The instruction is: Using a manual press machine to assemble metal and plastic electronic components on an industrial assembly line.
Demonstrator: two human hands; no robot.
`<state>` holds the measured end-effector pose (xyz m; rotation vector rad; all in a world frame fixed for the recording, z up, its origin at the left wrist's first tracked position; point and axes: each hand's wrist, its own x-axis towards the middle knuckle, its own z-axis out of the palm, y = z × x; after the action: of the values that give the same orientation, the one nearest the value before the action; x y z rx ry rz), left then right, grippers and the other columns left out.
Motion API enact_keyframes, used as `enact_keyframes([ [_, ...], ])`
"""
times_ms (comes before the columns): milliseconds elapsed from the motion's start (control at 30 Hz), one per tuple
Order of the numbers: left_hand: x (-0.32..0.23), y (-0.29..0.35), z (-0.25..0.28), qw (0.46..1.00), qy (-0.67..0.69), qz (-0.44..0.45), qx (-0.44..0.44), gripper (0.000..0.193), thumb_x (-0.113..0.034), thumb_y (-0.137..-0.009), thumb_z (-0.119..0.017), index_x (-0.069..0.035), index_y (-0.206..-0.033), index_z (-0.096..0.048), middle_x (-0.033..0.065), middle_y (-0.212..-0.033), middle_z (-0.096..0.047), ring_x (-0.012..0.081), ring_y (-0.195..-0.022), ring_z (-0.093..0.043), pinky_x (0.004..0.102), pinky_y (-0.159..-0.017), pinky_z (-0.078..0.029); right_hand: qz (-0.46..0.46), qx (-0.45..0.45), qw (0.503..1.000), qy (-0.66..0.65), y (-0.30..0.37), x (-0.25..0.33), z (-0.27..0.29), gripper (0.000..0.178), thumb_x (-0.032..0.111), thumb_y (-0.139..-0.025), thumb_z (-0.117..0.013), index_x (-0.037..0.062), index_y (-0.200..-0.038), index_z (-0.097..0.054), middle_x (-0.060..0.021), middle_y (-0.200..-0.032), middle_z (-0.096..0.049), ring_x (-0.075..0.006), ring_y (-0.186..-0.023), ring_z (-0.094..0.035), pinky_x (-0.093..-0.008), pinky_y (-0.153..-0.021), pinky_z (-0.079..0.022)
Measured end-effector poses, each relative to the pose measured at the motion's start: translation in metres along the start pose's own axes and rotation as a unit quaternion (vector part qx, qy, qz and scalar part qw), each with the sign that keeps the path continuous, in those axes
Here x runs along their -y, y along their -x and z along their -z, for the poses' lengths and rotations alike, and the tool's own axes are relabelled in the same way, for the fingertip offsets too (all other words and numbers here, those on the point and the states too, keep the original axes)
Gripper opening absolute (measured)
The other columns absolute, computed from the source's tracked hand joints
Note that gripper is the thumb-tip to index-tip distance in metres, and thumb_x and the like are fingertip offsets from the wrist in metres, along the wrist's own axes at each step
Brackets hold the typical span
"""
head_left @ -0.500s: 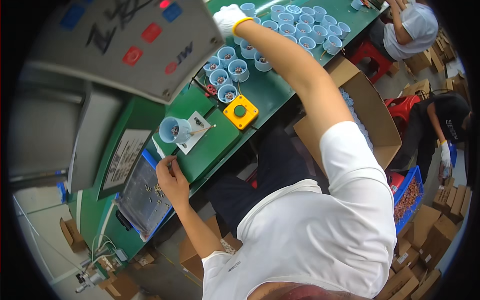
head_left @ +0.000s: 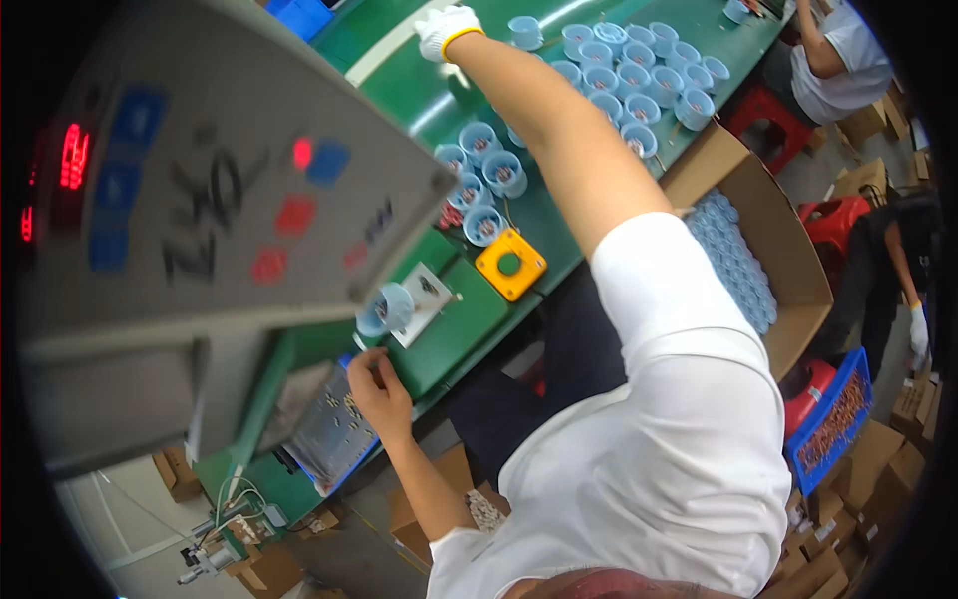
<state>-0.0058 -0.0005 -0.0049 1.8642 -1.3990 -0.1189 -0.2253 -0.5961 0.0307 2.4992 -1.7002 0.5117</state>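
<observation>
Head view: your right hand point(head_left: 446, 30), in a white glove with a yellow cuff, is stretched far out over the green surface point(head_left: 454, 334), fingers curled down onto it; you cannot tell whether it holds anything. Just beside it stands a single blue cup point(head_left: 526, 32), with a large cluster of cups point(head_left: 629, 80) beyond and a smaller group point(head_left: 477, 175) nearer you. Your left hand point(head_left: 377, 391), bare, sits at the near edge of the surface with fingers pinched together; whatever it pinches is too small to make out. Just above it a cup on its side point(head_left: 385, 309) lies on a white fixture point(head_left: 427, 298). Below the left hand, a tray of small metal parts point(head_left: 329, 434). Yellow box with a green button point(head_left: 510, 264) between the fixture and your right arm. Grey control panel point(head_left: 215, 190) with red and blue buttons fills the left. Open carton of blue caps point(head_left: 738, 265) stands right of the surface. Blue crate of small parts point(head_left: 833, 419) lower right. Other people work at the far right.
</observation>
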Motion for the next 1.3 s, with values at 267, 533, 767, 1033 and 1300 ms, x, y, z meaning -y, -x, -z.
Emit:
enact_keyframes([
  [267, 0.001, 0.011, 0.007, 0.996, -0.081, -0.045, -0.007, 0.007, -0.003, -0.108, -0.063, 0.001, -0.111, -0.068, 0.0066, -0.094, -0.064, 0.0107, -0.072, -0.055, 0.0266, -0.059, -0.042, -0.182, 0.08, 0.978, -0.063, -0.06, -0.043, -0.051, 0.052, 0.029, -0.102, -0.064, 0.0199, -0.153, -0.062, -0.0152, -0.163, -0.058, -0.0323, -0.142, -0.066, -0.052, -0.109, -0.059],
  [533, -0.005, 0.014, 0.015, 0.979, -0.157, -0.127, -0.008, 0.005, -0.001, -0.106, -0.063, 0.001, -0.107, -0.067, 0.0108, -0.093, -0.063, 0.0176, -0.074, -0.06, 0.0302, -0.059, -0.045, -0.051, 0.097, 0.993, -0.046, -0.048, -0.033, -0.022, 0.051, 0.035, -0.097, -0.067, 0.0141, -0.144, -0.068, -0.02, -0.136, -0.076, -0.0386, -0.126, -0.073, -0.0527, -0.105, -0.06],
  [767, 0.0, 0.003, 0.005, 0.995, -0.085, -0.054, -0.006, 0.007, -0.003, -0.106, -0.066, 0.0, -0.112, -0.068, 0.0126, -0.098, -0.071, 0.0214, -0.08, -0.07, 0.0328, -0.069, -0.054, -0.055, 0.066, 0.996, 0.002, 0.013, -0.033, 0.009, 0.072, 0.062, -0.093, -0.066, 0.0141, -0.147, -0.067, -0.0162, -0.134, -0.078, -0.0324, -0.121, -0.076, -0.0507, -0.108, -0.058],
  [1033, -0.004, -0.014, 0.019, 0.993, 0.106, 0.045, -0.04, 0.015, -0.012, -0.112, -0.064, 0.002, -0.108, -0.068, 0.0143, -0.094, -0.069, 0.0278, -0.078, -0.063, 0.0361, -0.075, -0.052, 0.086, 0.023, 0.931, -0.354, 0.22, 0.012, 0.109, 0.037, 0.034, -0.099, -0.072, 0.0075, -0.123, -0.08, -0.0192, -0.117, -0.08, -0.0355, -0.107, -0.077, -0.0452, -0.095, -0.06],
  [1300, -0.082, -0.087, 0.05, 0.99, 0.013, -0.142, 0.022, 0.028, -0.028, -0.106, -0.078, 0.001, -0.105, -0.079, 0.0102, -0.076, -0.069, 0.0184, -0.066, -0.062, 0.0332, -0.065, -0.052, 0.207, -0.124, 0.901, -0.36, 0.439, 0.09, 0.105, 0.032, 0.013, -0.089, -0.082, 0.0041, -0.119, -0.076, -0.0164, -0.131, -0.076, -0.0402, -0.126, -0.069, -0.0474, -0.11, -0.054],
])
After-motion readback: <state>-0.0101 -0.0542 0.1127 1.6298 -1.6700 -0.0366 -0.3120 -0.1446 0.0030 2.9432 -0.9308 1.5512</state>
